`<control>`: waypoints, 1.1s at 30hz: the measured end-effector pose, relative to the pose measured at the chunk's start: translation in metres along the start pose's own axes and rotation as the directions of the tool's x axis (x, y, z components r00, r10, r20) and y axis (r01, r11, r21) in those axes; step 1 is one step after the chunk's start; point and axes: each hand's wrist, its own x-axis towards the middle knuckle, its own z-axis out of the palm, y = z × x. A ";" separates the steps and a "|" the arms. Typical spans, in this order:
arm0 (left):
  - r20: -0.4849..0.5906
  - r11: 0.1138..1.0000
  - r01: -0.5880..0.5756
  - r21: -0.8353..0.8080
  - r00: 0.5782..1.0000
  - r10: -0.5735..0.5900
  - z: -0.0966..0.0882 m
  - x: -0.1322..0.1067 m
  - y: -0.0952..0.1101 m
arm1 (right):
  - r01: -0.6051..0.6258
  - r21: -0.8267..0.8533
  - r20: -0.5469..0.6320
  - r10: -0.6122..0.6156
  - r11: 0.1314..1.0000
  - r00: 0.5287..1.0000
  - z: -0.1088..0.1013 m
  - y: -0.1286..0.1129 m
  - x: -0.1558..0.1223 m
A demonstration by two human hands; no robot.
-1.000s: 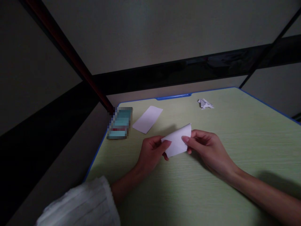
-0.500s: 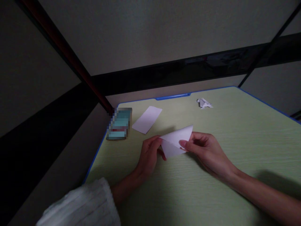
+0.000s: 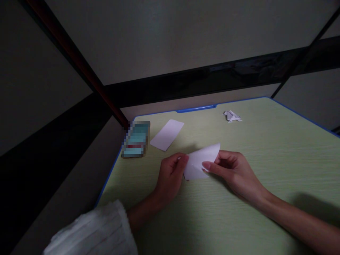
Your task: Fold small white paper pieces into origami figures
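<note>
A sheet of white paper (image 3: 198, 164), partly folded over with its upper right corner raised, is held between my two hands above the table. My left hand (image 3: 171, 175) pinches its left edge, thumb on top near the upper left corner. On the other side, my right hand (image 3: 236, 173) grips the right edge with the thumb lying on the front face. The fingers behind the paper are mostly hidden.
Another white paper piece (image 3: 167, 135) lies flat beyond my left hand. To its left rests a pixelated, phone-like rectangle (image 3: 136, 138). A small folded paper figure (image 3: 232, 116) sits toward the back of the pale green table (image 3: 278, 148), which has a blue edge and a wall behind.
My left thumb has slid slightly right over the paper's upper left part. The paper's front now faces me more, and the fold line across it shows less.
</note>
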 end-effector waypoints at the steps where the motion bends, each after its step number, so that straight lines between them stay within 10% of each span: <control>1: -0.019 0.999 -0.020 0.036 1.000 0.020 0.000 0.000 0.000 | 0.001 0.006 0.012 -0.001 1.000 1.000 0.000 0.000 0.000; 13: -0.128 0.906 -0.190 0.377 0.959 0.254 -0.002 -0.003 0.000 | -0.120 0.105 0.126 0.107 0.987 0.986 0.005 0.004 -0.001; 33: -0.179 0.997 0.035 0.069 0.984 -0.022 0.004 -0.002 -0.002 | -0.057 0.114 0.038 0.053 0.992 0.998 0.003 0.010 0.001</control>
